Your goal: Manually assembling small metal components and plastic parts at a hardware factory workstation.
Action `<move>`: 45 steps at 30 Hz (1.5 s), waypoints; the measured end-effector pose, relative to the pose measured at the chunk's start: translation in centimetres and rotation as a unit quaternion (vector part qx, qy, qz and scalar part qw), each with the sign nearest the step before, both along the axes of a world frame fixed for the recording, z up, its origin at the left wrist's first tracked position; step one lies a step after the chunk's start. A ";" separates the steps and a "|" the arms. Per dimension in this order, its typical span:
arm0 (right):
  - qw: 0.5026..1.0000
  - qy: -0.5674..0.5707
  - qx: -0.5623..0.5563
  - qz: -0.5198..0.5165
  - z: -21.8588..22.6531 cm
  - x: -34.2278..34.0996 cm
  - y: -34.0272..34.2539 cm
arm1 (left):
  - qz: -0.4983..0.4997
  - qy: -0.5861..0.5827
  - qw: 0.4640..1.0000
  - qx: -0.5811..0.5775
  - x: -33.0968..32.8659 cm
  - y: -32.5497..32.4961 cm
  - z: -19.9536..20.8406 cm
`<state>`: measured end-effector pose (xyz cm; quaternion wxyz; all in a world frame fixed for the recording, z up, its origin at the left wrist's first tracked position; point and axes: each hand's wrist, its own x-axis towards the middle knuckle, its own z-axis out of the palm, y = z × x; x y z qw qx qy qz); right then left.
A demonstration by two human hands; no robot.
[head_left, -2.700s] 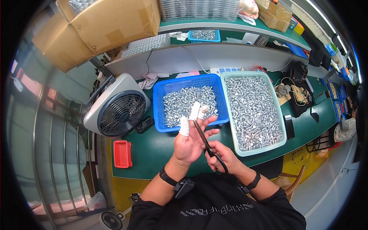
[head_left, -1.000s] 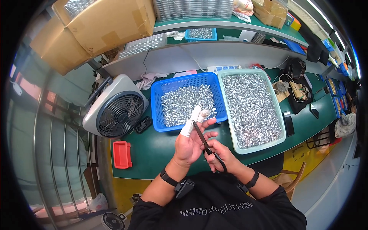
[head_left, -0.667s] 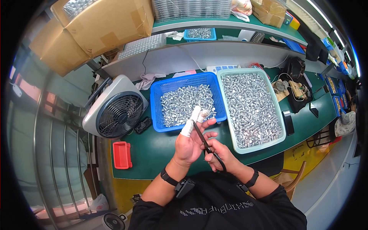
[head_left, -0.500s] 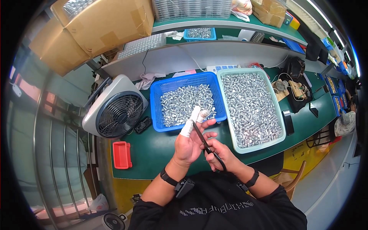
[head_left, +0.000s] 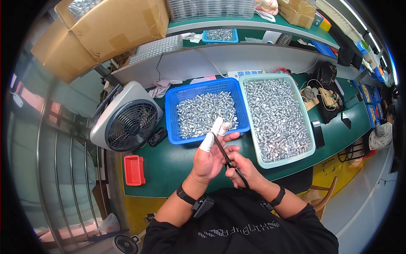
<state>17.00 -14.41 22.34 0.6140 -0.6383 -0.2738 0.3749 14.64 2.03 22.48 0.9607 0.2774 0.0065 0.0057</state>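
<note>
Above the desk's (head_left: 169, 169) near edge, black scissors (head_left: 228, 160) are held in the right hand (head_left: 246, 170), pointed toward white-wrapped fingers (head_left: 217, 125) of the left hand (head_left: 206, 163), whose grip cannot be told.

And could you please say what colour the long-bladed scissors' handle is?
The scissors' handle is black, shown best in the head view.

You are in what looks like a small-parts workshop: on the green counter (head_left: 173, 169) before you, a blue basket (head_left: 241, 106) and a pale green tray (head_left: 287, 160) hold heaped metal pieces (head_left: 277, 118), and the shelf (head_left: 237, 25) above carries stacked clear trays (head_left: 211, 10).
</note>
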 end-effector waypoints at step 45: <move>0.998 0.052 0.045 -0.001 -1.3 -0.4 -0.3 | -0.008 -0.033 0.999 0.001 -0.5 -0.1 -1.3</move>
